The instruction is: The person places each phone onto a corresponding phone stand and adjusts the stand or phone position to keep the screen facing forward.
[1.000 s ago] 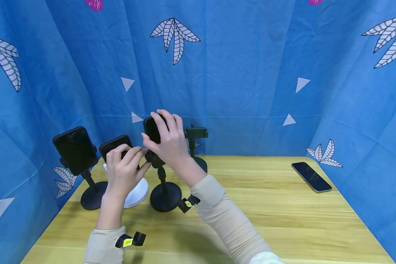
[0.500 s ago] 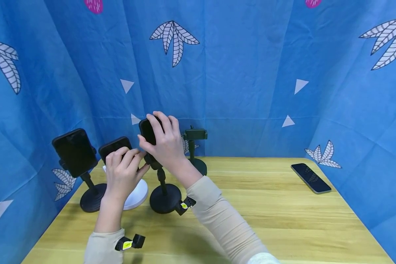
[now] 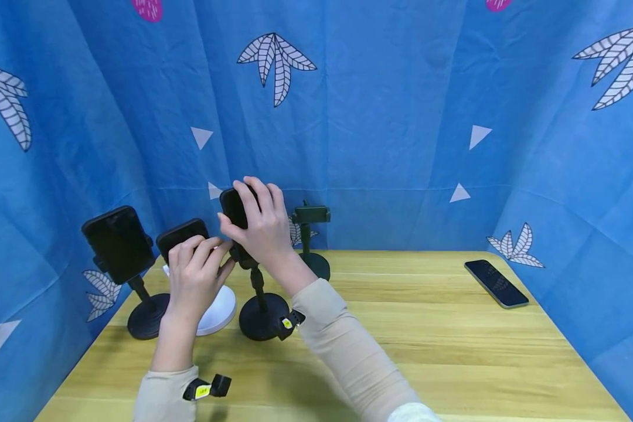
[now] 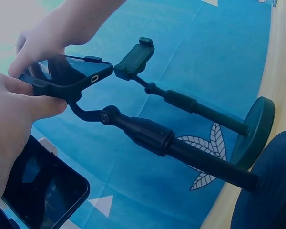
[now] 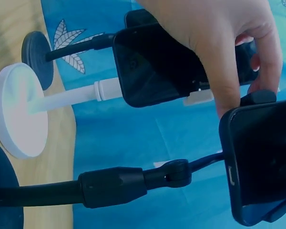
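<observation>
My right hand (image 3: 266,225) grips the upper part of a black-cased phone (image 3: 232,206), which sits in the clamp of a black phone stand (image 3: 264,319). With thumb and fingers, my left hand (image 3: 194,275) pinches the near side of that clamp (image 5: 258,97). From the left wrist, the phone (image 4: 96,69) lies in the clamp with its charging port edge showing. Seen from the right wrist, its dark screen (image 5: 264,157) is beside the left hand's fingertips. The right hand hides part of the phone in the head view.
Left of the hands, another phone (image 3: 118,243) is mounted on a black stand. Behind my left hand, a phone (image 3: 181,235) sits on a white stand (image 3: 218,313). A dark green phone stand (image 3: 312,215) holds no phone. One phone (image 3: 496,283) lies flat at right.
The right hand and the phone's top have shifted slightly left, while the stand's base keeps its place. The left hand holds nearly still at the clamp.
</observation>
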The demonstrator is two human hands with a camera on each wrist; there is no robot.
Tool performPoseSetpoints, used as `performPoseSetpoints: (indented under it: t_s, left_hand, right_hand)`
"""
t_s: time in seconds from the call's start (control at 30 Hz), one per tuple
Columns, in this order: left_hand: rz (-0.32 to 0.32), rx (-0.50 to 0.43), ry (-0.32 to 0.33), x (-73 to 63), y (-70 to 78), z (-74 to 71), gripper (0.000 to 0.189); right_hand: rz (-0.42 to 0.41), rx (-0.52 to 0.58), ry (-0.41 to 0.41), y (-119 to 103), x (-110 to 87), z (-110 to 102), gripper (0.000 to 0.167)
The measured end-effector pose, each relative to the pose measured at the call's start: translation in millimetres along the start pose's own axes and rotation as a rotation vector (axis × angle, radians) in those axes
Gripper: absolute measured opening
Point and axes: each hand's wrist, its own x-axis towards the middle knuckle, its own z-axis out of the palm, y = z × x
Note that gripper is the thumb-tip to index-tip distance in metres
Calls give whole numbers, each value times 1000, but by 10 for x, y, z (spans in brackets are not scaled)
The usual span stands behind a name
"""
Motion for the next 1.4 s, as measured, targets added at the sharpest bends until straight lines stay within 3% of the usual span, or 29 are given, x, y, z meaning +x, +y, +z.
performPoseSetpoints:
  t_s: [0.47, 1.0, 1.4]
  left_hand:
    - [4, 8, 18, -18, -24, 2, 26]
    - [-8, 11, 14, -28, -42, -8, 27]
    - [-8, -7, -1, -27, -17, 5, 28]
  right_hand:
    - [8, 23, 135, 31, -72, 217, 58]
    - [34, 46, 120, -21, -204, 205, 61]
    - [42, 85, 155, -15, -278, 214, 70]
